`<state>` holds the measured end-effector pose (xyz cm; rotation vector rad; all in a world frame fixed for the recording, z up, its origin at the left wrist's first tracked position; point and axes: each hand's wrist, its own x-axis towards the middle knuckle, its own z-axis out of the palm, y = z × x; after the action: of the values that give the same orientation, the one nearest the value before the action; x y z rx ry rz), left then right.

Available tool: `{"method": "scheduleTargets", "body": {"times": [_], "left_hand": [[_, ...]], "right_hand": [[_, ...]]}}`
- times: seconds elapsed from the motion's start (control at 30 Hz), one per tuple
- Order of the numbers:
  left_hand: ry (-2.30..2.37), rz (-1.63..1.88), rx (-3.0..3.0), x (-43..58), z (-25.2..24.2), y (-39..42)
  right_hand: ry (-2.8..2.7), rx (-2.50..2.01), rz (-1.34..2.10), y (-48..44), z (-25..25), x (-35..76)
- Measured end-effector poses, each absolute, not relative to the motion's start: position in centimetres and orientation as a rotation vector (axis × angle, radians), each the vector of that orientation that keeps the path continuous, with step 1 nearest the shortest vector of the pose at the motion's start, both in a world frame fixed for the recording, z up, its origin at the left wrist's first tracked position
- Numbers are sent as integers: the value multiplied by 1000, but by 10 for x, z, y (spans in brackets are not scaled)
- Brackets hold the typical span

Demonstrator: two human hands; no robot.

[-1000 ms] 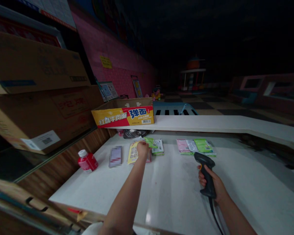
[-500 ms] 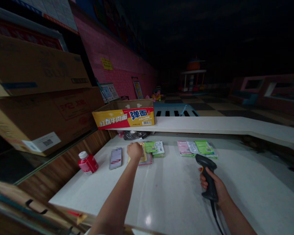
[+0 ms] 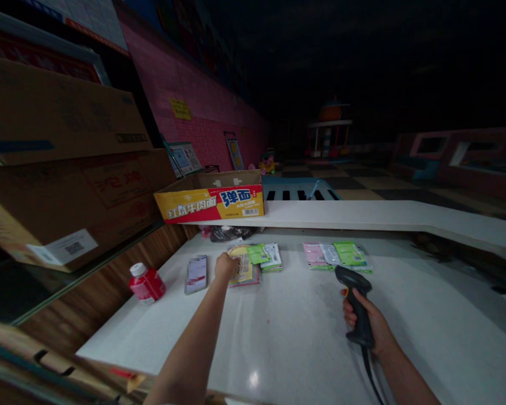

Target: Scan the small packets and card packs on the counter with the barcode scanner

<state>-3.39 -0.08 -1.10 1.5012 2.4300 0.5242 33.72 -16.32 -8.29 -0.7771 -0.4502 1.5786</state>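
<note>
My left hand [image 3: 226,266] is closed at the left edge of a yellow packet [image 3: 247,269] that lies on a small pile; its fingertips are partly hidden. Green and white packets [image 3: 271,257] overlap the pile's right side. My right hand [image 3: 365,320] is wrapped round the handle of a black barcode scanner [image 3: 356,306], held over the white counter [image 3: 295,337]. Beyond the scanner's head lies a row of pink, white and green packets [image 3: 349,254]. A phone [image 3: 196,274] lies flat, left of my left hand.
A red bottle with a white cap [image 3: 147,283] stands at the counter's left. An open yellow and red carton [image 3: 211,203] rests on the raised ledge [image 3: 341,214]. Large cardboard boxes [image 3: 67,185] are stacked at the left.
My left hand has shifted slightly left and down, uncovering more of the yellow packet. My right hand still holds the scanner, and the view has shifted a little.
</note>
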Motion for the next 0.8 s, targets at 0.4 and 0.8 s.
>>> {"method": "scheduleTargets", "body": {"times": [0.4, 0.8], "left_hand": [[2460, 927, 2051, 32, 16, -17], [1704, 875, 1846, 173, -41, -3]], "right_hand": [[-446, -808, 1520, -159, -80, 335], [-429, -838, 1410, -165, -67, 337]]}}
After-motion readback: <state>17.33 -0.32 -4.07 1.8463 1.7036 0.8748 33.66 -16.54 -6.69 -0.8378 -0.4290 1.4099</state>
